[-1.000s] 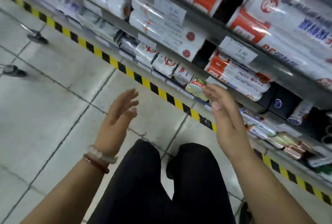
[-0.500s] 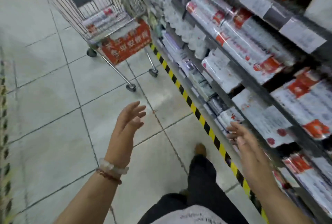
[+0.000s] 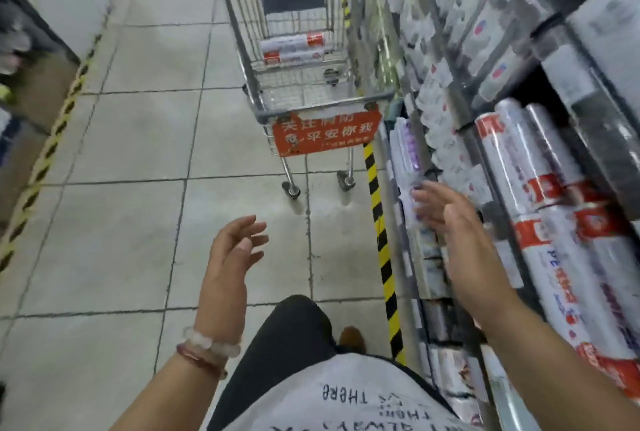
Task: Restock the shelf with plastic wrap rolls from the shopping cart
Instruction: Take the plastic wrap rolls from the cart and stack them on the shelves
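Both hands empty, left hand [image 3: 230, 268] and right hand [image 3: 450, 223] spread-fingered; white red-labelled plastic wrap rolls [image 3: 292, 48] lying in silver wire shopping cart [image 3: 304, 108] ahead; probably light, stiff, slick-sleeved, so best gripped mid-length for shelf [image 3: 460, 126].

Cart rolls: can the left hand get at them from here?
Probably not yet. The left hand is open and empty, well short of the cart, and the rolls lie deep in the far end of the basket. Clear floor between, so stepping closer should do.
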